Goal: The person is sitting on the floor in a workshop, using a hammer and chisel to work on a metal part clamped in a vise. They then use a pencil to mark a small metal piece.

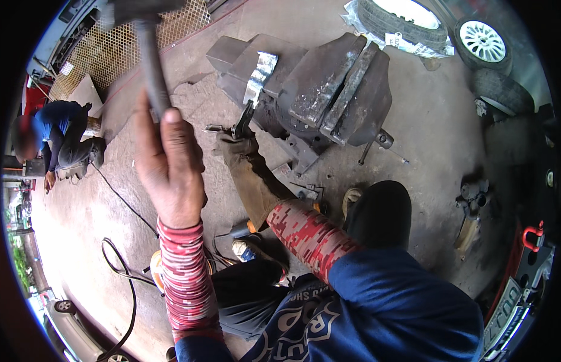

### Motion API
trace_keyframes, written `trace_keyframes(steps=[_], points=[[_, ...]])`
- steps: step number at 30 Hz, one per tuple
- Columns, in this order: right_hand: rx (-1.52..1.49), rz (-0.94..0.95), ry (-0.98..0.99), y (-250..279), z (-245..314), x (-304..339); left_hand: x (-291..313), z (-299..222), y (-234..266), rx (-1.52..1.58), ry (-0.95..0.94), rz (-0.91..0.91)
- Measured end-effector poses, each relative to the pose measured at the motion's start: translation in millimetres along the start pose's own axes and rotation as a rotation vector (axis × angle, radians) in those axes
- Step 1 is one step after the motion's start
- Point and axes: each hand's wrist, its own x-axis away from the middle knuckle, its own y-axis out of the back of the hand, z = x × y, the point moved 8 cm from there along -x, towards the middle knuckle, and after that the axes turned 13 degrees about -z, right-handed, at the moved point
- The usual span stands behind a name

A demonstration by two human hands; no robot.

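Observation:
My bare left hand [172,160] grips the handle of a hammer [151,60], raised at upper left and slightly blurred. A brown work glove covers my right hand [237,148], which is closed around a pair of locking pliers [244,119]. The jaws of the pliers meet the lower end of a bent, shiny metal strip [260,77]. That strip lies against the back part of a large, worn bench vise [298,78], below and right of the hammer. Between the vise's jaws there is a narrow gap; I see nothing held in it.
Another person [60,133] crouches at far left. A black cable [133,289] loops over the floor by my feet. Wheels and tyres [482,42] lie at upper right. A metal part with a wooden piece [470,211] sits at right, near a vehicle's red shackle [534,235].

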Motion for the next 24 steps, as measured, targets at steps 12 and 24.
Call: trace_keyframes(steps=[12,24], points=[[-0.025,-0.003,0.0,-3,-1,4,-16,46,8,-0.276,0.276,0.098],[-0.02,0.005,-0.008,-7,-5,5,-10,68,-25,-0.744,-0.196,0.296]])
